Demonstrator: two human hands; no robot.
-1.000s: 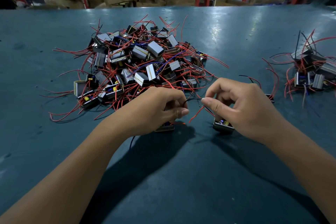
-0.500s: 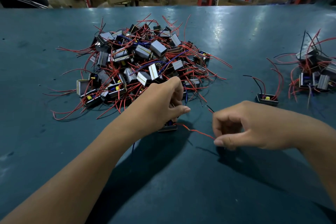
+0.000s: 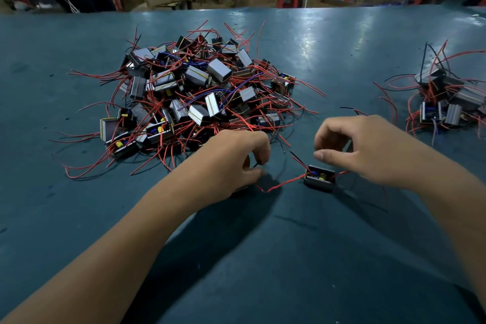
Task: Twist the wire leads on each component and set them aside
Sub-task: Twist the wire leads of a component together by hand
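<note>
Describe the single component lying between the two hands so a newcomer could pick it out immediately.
Start at the big tangled pile of red-wired components on the teal table, then come toward the person, to the gap between the hands. There, just under the right hand, sits a small dark component with yellow and blue parts showing. Unlike the heaped ones, it lies alone, a twisted red lead trailing toward the left hand.

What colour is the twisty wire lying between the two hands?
Red. The twisted wire runs from the small component toward the left hand; head view shows it best.
</note>
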